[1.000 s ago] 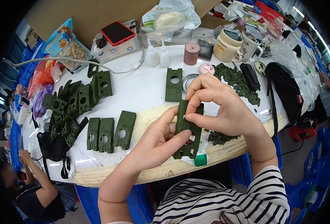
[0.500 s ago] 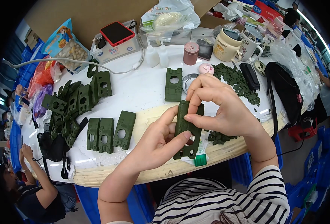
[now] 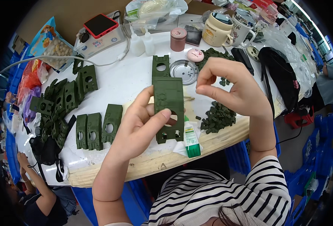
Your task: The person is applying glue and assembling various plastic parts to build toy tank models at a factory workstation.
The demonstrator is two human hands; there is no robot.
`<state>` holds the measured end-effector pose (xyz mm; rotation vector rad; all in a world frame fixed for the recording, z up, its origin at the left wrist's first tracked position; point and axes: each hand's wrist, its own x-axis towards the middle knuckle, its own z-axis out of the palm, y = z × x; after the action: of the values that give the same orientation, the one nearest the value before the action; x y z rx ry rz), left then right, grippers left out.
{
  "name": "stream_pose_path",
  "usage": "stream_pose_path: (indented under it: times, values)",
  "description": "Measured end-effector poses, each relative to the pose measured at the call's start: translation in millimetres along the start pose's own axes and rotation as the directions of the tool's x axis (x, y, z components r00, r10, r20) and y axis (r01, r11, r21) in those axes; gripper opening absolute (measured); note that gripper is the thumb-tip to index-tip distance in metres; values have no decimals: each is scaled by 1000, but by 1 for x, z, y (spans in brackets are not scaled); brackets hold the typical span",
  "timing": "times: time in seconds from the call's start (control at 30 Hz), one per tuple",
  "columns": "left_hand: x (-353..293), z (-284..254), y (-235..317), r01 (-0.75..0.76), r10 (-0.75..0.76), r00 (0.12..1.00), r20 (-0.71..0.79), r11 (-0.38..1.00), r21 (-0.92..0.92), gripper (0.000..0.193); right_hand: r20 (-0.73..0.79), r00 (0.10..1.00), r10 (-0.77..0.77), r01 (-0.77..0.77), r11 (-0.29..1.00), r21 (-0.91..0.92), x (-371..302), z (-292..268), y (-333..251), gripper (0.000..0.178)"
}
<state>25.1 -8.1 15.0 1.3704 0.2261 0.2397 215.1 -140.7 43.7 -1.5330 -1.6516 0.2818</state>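
Note:
My left hand (image 3: pixel 134 130) grips a dark green plastic model-tank hull (image 3: pixel 167 96) upright, its thumb beside the round hole. My right hand (image 3: pixel 238 88) hovers to the right, apart from the hull, thumb and index finger brought together in a pinch; whatever is between them is too small or hidden. Below it lies a heap of small dark green pieces (image 3: pixel 218 118). A shallow metal dish (image 3: pixel 184 71) sits just beyond, beside another green hull (image 3: pixel 160 64) partly covered by the held one. A white bottle with a green cap (image 3: pixel 191 141) lies near the table edge.
Three green hulls (image 3: pixel 110 122) lie in a row at left, beside a larger stack (image 3: pixel 70 96). Farther back are squeeze bottles (image 3: pixel 148 44), a pink tin (image 3: pixel 178 39), mugs (image 3: pixel 217 28) and a red-cased phone (image 3: pixel 101 25). A black bag (image 3: pixel 277 71) lies right.
My right hand has drawn away from the hull to the right, uncovering its face, the metal dish and the small-piece heap. My left hand still holds the hull. The view has shifted slightly.

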Motion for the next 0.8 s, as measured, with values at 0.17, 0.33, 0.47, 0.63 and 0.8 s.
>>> stream_pose_path:
  times: [0.17, 0.33, 0.47, 0.63, 0.8]
  values:
    - [2, 0, -3, -40, 39, 996, -79, 999, -18, 49, 288, 931, 223, -156, 959, -237, -32, 11, 7, 10]
    - [2, -1, -5, -56, 56, 996, -68, 998, -2, 48, 350, 899, 265, -123, 917, -378, -39, 30, 20, 10]
    - [0, -1, -2, -9, 8, 996, -89, 1000, -10, 48, 404, 869, 287, -147, 928, -344, -39, 32, 22, 8]
    - [1, -3, -2, 15, -21, 992, -126, 999, -51, 48, 360, 895, 262, -152, 940, -305, -44, 32, 17, 8]
    - [1, -5, 3, -50, 22, 985, -174, 987, -155, 47, 82, 959, 271, -266, 962, -67, -17, 8, -5, 9]
